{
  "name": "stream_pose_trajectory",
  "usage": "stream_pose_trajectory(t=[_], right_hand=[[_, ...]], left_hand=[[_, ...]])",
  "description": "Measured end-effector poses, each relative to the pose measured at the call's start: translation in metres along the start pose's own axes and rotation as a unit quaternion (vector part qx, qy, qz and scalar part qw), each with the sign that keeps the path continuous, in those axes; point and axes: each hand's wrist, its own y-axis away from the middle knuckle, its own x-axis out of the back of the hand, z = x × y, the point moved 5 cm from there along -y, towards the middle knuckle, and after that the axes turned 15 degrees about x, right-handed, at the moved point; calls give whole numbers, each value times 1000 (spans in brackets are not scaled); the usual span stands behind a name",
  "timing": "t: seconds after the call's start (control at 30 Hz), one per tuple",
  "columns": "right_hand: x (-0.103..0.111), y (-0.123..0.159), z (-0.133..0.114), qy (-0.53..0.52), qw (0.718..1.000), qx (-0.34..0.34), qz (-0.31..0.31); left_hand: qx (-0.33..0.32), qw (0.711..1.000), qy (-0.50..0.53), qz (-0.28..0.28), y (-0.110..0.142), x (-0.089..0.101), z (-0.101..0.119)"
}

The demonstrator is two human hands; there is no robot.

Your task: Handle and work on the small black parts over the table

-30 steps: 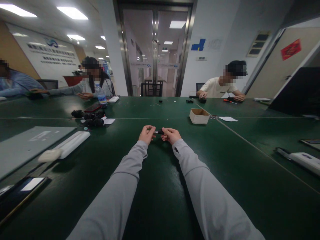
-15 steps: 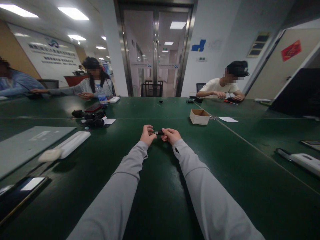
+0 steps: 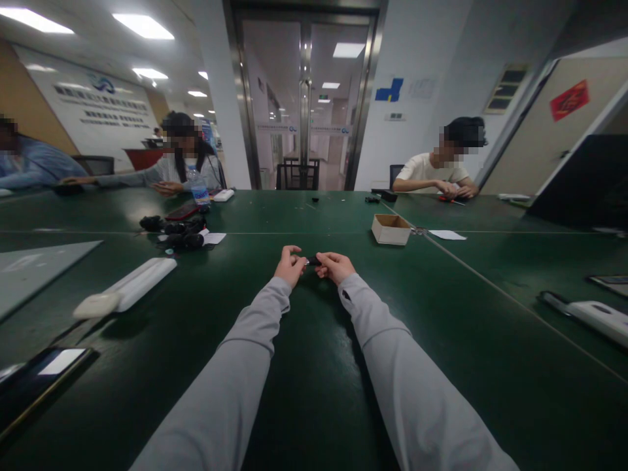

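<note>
Both my arms in grey sleeves reach out over the dark green table [image 3: 314, 366]. My left hand [image 3: 290, 265] and my right hand [image 3: 335, 266] meet at the table's middle, each pinched on an end of a small black object [image 3: 311, 261] with a bright metal bit. The object is held just above the tabletop. Fingers of both hands are curled closed around it, and most of it is hidden by them.
A small open cardboard box [image 3: 390, 228] sits beyond my right hand. A white bar-shaped device [image 3: 128, 291] and a grey mat [image 3: 34, 265] lie at left, a phone [image 3: 36, 379] near left. Black parts [image 3: 175, 233] lie further back. Other people sit at the far side.
My hands have stayed in place, with the fingers shifting slightly on the small object. The grey mat at left now shows less of itself.
</note>
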Motion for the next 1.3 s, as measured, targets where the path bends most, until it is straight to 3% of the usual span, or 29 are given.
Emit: stream_pose_trajectory(t=[0.07,0.2,0.37,0.73,1.17,1.3], right_hand=[[0,0,0,3,1000,2,-4],[0,0,-1,-2,1000,0,-7],[-1,1,-1,0,1000,1,-4],[-1,1,0,-3,1000,-6,-5],[-3,0,2,-13,999,10,-47],[-4,1,1,-21,998,9,-52]], left_hand=[[-32,999,3,12,1,1,3],[27,1000,3,5,0,0,-3],[-37,999,20,-2,0,1,2],[31,999,4,-7,-3,-2,-3],[36,997,4,-70,1,-6,2],[42,997,-3,-61,1,-6,2]])
